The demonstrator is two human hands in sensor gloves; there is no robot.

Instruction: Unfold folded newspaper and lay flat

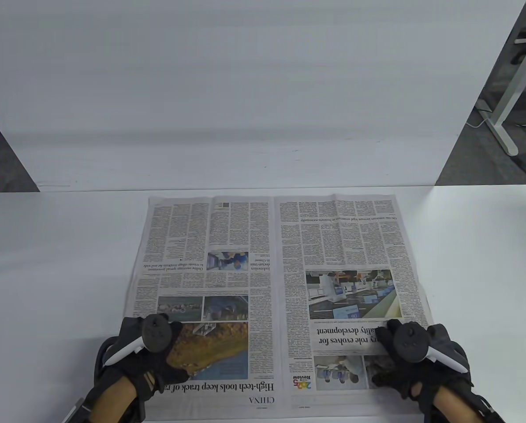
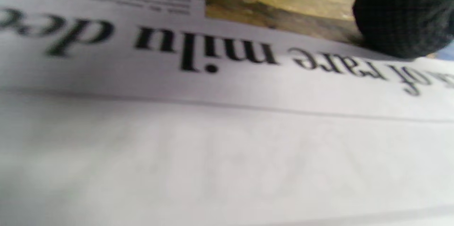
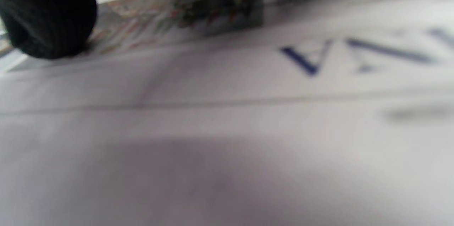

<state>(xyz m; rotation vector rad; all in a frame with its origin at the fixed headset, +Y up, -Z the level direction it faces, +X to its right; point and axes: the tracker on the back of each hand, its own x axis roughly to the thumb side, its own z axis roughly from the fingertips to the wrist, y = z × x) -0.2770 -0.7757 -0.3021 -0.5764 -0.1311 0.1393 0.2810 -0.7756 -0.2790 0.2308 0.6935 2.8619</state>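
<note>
- Newspaper [image 1: 274, 299] in the table view lies opened out as a two-page spread on the white desk [image 1: 51, 273], its centre fold running away from the person and its print upside down to the camera. The left hand [image 1: 150, 352] rests on the near left page over the brown photo; the right hand [image 1: 406, 357] rests on the near right page beside the headline. Both lie palm down on the sheet, and neither grip visibly has paper in it. A white board [image 1: 245, 88] stands behind the desk.
- Left wrist view: a gloved fingertip [image 2: 402, 13] touches the paper [image 2: 227, 130] at the edge of the brown photo, above a large headline.
- Right wrist view: blurred; a gloved fingertip [image 3: 46, 13] touches the page [image 3: 227, 141] beside a small photo.
</note>
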